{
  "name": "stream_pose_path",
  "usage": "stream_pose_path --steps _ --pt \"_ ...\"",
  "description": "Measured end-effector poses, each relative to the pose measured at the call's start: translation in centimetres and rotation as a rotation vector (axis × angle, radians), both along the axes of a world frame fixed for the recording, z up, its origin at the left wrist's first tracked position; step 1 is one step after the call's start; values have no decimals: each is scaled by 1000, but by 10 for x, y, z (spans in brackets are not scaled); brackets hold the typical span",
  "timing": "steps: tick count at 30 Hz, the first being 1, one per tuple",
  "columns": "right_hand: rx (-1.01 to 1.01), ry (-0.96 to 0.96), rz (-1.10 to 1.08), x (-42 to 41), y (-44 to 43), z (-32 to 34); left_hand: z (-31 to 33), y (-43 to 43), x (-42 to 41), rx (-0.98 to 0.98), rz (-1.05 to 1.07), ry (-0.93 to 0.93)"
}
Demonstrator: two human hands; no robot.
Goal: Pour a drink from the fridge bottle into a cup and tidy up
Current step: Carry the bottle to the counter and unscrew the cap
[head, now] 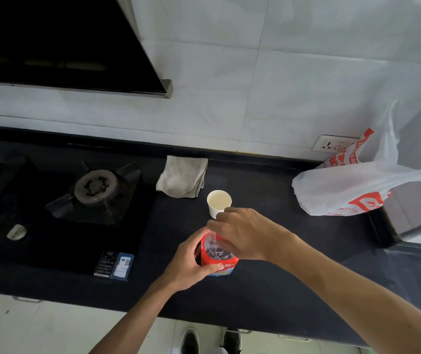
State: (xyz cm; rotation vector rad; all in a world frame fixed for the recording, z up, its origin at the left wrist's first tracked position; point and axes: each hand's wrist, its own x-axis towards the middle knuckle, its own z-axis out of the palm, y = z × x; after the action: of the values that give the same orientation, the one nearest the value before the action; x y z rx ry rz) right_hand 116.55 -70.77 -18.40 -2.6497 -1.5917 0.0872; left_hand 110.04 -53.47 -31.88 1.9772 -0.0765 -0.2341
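I see open black counter (268, 190) between the paper cup (219, 204) and the plastic bag (352, 190); a hand can pass there. Behind the cup, to its left, the folded cloth (181, 178) blocks, and further left the gas burner (96, 187) stands raised.

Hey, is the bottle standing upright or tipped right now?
Upright: the bottle stands on the counter, left hand gripping its side, right hand curled over its top.

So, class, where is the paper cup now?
In the head view, the paper cup stands on the counter, just beyond the bottle, right of the folded cloth.
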Motion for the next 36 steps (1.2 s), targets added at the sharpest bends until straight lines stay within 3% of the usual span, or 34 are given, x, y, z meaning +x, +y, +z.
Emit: stream_pose_path --steps 12,19,23,31,36 --pt "-175 29 249 6 2 21 -1 2 1 35 -6 16" --pt "87 35 132 2 11 4 0 0 0 -2 -6 10" --pt "204 277 -109 8 24 -3 0 1 0 -14 -17 18" --pt "20 336 -168 21 0 -2 -4 0 0 10 -13 9" --pt "99 426 -47 26 -12 -5 -1 -2 1 -1 -8 21"
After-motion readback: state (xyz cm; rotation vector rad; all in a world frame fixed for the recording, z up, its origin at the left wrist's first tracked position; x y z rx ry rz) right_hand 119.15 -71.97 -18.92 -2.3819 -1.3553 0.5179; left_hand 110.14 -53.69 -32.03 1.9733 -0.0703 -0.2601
